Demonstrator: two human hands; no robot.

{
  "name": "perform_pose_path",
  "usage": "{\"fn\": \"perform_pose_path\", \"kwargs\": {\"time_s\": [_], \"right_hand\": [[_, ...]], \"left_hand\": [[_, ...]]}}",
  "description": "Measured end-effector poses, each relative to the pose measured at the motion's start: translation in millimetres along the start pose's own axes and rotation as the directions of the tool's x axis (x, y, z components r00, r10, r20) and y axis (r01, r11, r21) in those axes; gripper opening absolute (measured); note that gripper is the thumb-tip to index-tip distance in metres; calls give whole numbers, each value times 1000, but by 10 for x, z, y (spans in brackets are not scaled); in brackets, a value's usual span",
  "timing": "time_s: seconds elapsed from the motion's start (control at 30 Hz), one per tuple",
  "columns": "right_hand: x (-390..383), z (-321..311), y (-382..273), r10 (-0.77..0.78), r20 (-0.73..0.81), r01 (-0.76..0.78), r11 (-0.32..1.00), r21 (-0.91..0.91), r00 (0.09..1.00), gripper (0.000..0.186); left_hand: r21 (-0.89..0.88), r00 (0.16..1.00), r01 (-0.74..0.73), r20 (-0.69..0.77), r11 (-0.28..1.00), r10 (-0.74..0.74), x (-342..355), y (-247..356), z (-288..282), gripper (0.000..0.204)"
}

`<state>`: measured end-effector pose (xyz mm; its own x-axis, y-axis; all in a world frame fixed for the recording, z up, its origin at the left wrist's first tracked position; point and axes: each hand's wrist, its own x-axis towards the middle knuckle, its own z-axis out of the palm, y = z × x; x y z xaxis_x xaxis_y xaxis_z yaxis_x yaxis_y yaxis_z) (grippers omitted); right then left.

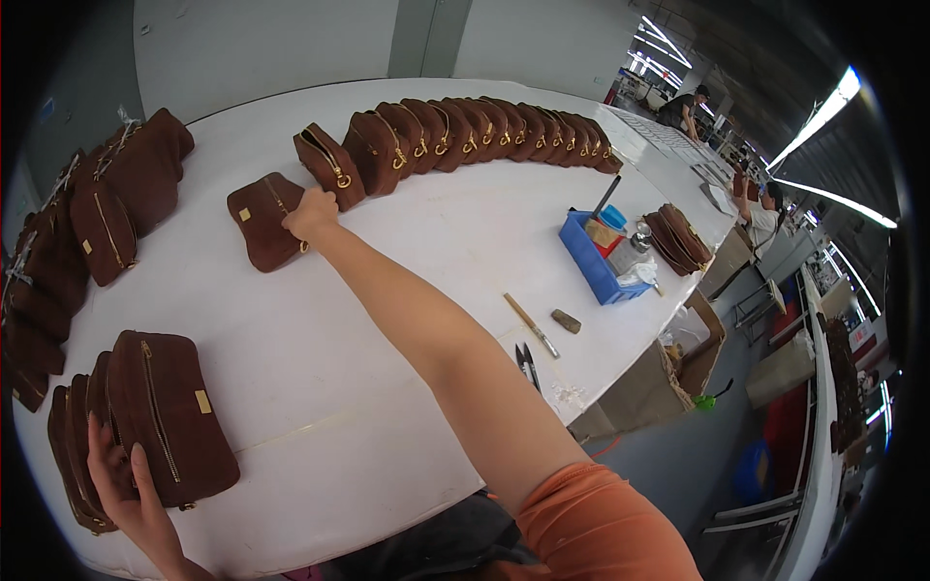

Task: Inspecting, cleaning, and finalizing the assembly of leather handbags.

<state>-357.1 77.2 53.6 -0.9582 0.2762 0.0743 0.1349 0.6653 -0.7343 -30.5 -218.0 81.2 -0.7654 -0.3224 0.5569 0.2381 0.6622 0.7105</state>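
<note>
Left of the blue box (584,259), the right hand (315,215) grips a brown pouch (260,230), hiding one end; the left hand (126,489) touches bunched pouches (179,412), its grip unclear.

Here's the right arm (426,324), stretched well forward, angling left | right hand (315,213) out front, fingers (294,223) curled in | left hand (138,499) low left, fingers raised, parted!

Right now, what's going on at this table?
A person's right hand grips the right edge of a brown pouch lying on the white table. The left hand touches a cluster of similar pouches at the near left. A curved row of pouches stands along the far side; a blue bin sits right.
</note>
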Motion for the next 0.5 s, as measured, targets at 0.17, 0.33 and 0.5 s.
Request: {"fn": "perform_pose_path", "kwargs": {"time_s": [0.17, 0.33, 0.5], "right_hand": [[-493, -628, 121, -235, 74, 236, 972, 4, 969, 60], [-1271, -1376, 108, -747, 246, 786, 591, -179, 618, 42], [-2146, -1907, 216, -942, 140, 948, 286, -137, 304, 36]], "left_hand": [[43, 993, -104, -43, 994, 106, -26, 42, -29, 43], [36, 989, -130, -62, 991, 132, -188, 319, -124, 37], [-145, 949, -297, 69, 944, 309, -356, 976, 252, 37]]}}
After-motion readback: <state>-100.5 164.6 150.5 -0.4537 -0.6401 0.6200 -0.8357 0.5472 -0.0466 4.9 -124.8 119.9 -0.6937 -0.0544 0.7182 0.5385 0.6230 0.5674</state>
